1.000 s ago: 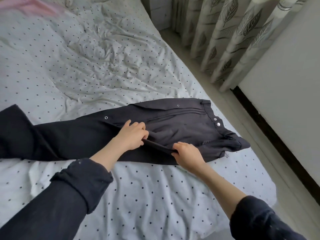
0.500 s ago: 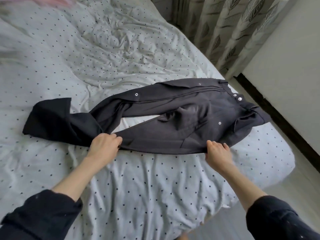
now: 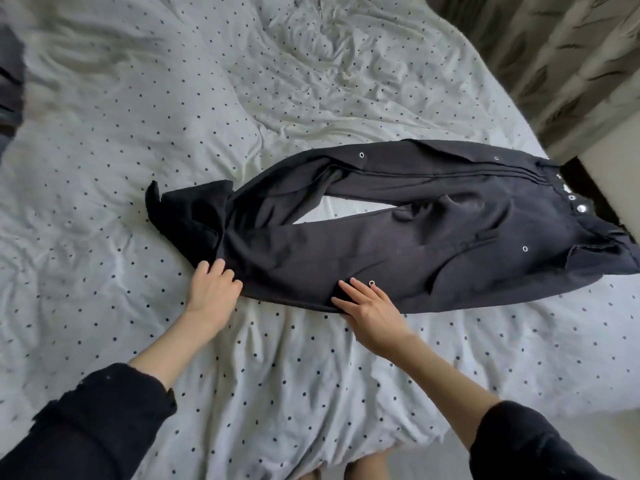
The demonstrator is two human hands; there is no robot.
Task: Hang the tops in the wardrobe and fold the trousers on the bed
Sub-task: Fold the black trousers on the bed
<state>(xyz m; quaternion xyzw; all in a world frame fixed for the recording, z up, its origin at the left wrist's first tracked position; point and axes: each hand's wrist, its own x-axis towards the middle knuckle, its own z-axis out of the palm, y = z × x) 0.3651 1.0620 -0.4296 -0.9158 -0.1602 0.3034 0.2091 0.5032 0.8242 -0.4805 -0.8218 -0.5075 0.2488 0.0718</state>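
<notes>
- Trousers (image 3: 398,237), dark with snap studs, lie across the near part of the bed (image 3: 173,168); waistband towards the right edge, legs running left, cuffs bunched.
- Left hand (image 3: 214,289) grips the near leg's lower edge, fingers curled into the cloth.
- Right hand (image 3: 372,310) lies flat on the same edge near a stud, fingers straight and spread, pressing.
- Legs sit apart, sheet showing between them. Judgement: bring them together edge to edge, smooth creases outward, flatten the cuffs, then fold.
- Containers: none in view; wardrobe not visible.
- Curtain (image 3: 561,57) hangs beyond the bed's far right corner.
</notes>
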